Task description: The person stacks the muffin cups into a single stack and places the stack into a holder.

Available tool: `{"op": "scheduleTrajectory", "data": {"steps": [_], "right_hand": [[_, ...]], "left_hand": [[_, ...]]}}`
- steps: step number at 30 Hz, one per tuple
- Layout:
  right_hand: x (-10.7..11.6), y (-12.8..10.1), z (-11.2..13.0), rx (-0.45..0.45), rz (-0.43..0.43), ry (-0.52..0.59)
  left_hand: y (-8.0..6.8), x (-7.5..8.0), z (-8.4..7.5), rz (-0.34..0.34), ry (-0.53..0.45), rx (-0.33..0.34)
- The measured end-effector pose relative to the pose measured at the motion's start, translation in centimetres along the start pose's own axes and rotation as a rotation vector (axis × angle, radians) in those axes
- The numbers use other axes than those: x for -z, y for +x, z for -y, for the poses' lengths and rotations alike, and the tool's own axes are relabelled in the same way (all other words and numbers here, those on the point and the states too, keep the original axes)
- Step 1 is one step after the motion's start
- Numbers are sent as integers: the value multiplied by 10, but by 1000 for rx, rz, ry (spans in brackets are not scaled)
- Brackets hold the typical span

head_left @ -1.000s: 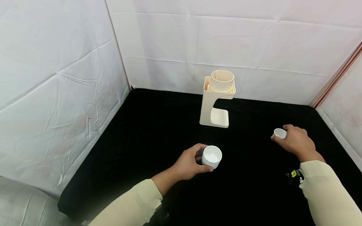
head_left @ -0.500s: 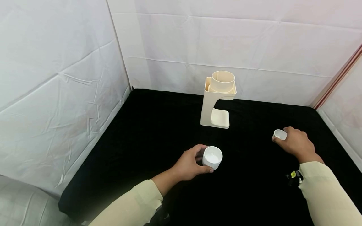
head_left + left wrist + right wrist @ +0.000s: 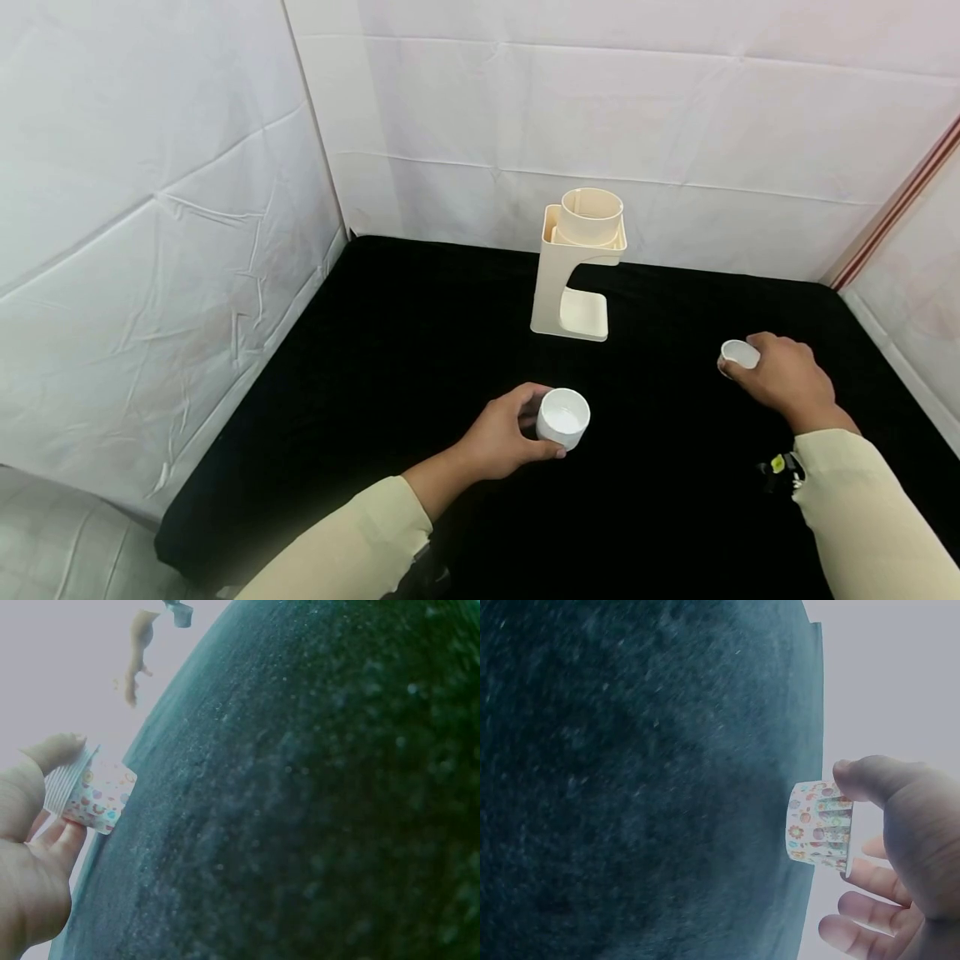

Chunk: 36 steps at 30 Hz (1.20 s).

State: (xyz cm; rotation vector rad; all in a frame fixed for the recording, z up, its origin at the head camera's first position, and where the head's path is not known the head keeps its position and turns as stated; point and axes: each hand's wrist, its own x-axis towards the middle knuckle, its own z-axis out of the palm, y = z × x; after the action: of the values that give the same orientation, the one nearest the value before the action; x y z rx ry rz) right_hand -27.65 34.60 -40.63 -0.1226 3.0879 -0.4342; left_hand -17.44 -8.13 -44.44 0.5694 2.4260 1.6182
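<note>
On the black cloth table (image 3: 420,333), your left hand (image 3: 498,433) had fingers and thumb curled round the larger white paper cup (image 3: 562,417) near the middle while your right hand (image 3: 783,375) pinched the smaller patterned paper cup (image 3: 739,356) well to its right, both upright before the cream plastic stand (image 3: 573,267), seemingly so each stayed steady.

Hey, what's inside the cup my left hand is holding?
The cup in the left hand looks empty in the head view: only its white inside shows. The thumb and fingers cover its near side.

White paper cups (image 3: 562,417), floral-patterned outside (image 3: 819,823); cream stand (image 3: 576,262); black tablecloth (image 3: 420,333)
</note>
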Motion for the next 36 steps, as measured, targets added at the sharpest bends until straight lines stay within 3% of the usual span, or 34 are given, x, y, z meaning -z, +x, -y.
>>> {"op": "scheduleTrajectory", "data": {"steps": [12,36], "right_hand": [[12,-5,45,66,-96,1],[15,-24,118,201,-123,15]], "left_hand": [[0,-1,-1,-3,9,-1],[0,0,0,6,-17,-3]]}}
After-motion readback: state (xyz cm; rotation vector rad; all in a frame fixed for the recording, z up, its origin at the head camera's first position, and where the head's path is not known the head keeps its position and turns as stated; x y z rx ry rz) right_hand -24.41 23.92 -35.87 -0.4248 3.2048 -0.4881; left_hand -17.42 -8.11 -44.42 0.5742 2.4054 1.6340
